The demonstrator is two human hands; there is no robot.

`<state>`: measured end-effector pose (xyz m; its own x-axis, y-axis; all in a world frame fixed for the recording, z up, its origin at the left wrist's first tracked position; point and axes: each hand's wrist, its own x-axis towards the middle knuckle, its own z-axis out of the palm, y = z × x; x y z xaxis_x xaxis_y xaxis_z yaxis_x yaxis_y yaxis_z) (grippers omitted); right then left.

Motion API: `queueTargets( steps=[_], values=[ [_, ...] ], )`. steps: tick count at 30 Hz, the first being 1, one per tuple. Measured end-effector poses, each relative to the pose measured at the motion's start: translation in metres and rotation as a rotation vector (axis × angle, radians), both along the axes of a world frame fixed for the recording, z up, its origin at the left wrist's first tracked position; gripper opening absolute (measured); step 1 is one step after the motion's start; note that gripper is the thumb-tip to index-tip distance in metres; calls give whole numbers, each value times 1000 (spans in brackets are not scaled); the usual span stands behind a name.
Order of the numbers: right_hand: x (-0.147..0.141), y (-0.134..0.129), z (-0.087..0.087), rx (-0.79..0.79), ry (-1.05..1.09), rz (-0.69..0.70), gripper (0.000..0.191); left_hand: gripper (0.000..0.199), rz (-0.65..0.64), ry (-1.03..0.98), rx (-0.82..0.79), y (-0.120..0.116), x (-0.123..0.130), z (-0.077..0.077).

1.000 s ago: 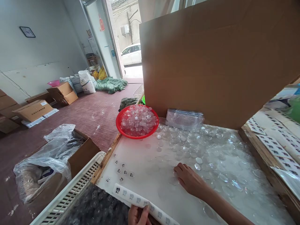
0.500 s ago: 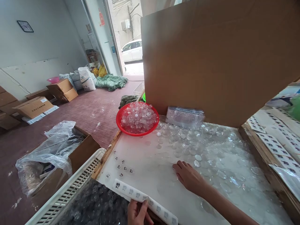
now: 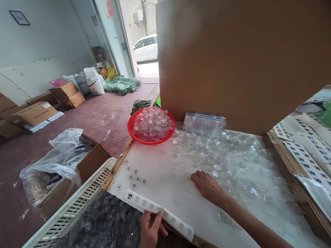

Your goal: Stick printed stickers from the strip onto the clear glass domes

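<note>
My left hand (image 3: 151, 227) pinches the lower edge of a white sticker strip (image 3: 173, 220) between thumb and fingers. The strip slants along the table's near edge, with one dark panda print at its far left end and fainter prints along the rest. My right hand (image 3: 205, 184) rests on the white tabletop (image 3: 165, 172), fingers together and bent down to the surface; whatever is under the fingertips is hidden. Just beyond it lie many clear round discs (image 3: 217, 167). Several small panda pieces (image 3: 138, 179) are spread over the table's left corner.
A red bowl (image 3: 132, 135) heaped with clear domed pieces stands at the back left. Behind is a tall cardboard sheet (image 3: 232, 69) with a clear plastic pack (image 3: 204, 123) before it. A white crate (image 3: 74, 203) with dark pieces adjoins the left edge. Sticker sheets (image 3: 300, 153) lie right.
The camera view has tipped slightly, so most things sit a little higher in the picture. Both hands keep nearly the same places, the left still on the strip.
</note>
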<state>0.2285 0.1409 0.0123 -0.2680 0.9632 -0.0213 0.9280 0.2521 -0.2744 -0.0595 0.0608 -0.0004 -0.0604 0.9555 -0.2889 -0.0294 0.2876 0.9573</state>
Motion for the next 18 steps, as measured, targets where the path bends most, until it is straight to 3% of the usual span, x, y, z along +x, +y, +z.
queueTargets(
  steps=[4,8,13,18],
  values=[
    [4,3,2,-55,30,-18,26,40,-36,61,28,0,1,17],
    [9,11,10,-36,218,-126,21,34,-59,78,28,2,2,28],
    [6,17,19,-164,375,-233,19,30,-80,72,33,2,1,24],
    [-7,16,16,-313,470,-274,14,29,-92,65,54,2,0,19]
  ],
)
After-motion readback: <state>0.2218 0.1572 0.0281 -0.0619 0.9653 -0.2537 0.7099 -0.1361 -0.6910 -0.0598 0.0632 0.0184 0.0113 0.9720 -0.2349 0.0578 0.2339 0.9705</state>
